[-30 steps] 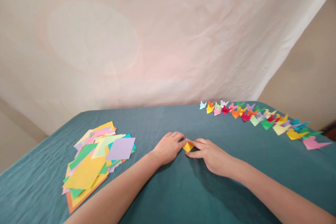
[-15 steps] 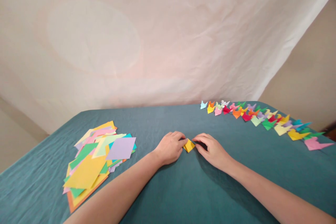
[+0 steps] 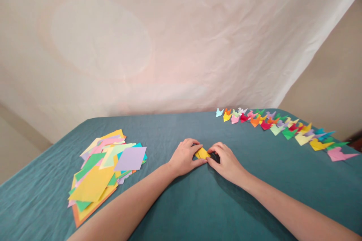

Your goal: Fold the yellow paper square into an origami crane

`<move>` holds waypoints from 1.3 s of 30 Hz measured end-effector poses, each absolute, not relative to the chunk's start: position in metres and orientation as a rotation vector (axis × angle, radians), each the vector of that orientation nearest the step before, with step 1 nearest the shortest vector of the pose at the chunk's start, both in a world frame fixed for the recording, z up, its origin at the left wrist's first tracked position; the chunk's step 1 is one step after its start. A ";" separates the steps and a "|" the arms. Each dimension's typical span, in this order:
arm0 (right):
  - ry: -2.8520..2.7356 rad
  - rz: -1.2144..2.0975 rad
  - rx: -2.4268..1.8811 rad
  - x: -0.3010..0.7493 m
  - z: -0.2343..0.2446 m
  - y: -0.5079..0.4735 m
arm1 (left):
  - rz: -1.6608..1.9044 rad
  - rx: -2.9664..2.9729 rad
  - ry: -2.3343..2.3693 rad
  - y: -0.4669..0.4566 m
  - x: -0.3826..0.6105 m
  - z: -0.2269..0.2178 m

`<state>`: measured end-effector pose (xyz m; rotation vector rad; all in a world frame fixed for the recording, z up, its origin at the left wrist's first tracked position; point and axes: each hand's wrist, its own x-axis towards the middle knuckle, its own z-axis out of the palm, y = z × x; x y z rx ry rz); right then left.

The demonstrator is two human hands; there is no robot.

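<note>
Yellow paper [image 3: 202, 153] — left hand [image 3: 184, 159] gripping wider

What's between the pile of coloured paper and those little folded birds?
Between the paper pile and the birds, the head view shows the left hand, the right hand and a small folded yellow paper at their fingertips.

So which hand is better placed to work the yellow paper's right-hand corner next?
Probably the right hand: its fingertips are at that corner of the yellow paper, while the left hand is mostly at the opposite side.
</note>
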<state>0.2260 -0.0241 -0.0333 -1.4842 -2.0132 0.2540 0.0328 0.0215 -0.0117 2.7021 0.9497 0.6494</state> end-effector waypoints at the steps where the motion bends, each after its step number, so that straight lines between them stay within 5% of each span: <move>1: -2.006 0.263 -1.483 0.226 -0.034 -0.024 | 0.652 2.688 0.948 0.022 0.033 -0.013; 24: -1.801 0.672 -1.264 0.221 -0.019 -0.032 | 0.751 1.861 0.700 0.025 0.038 -0.013; 39: -1.911 0.216 -1.239 0.218 -0.018 -0.036 | 0.935 2.540 0.730 0.018 0.034 -0.002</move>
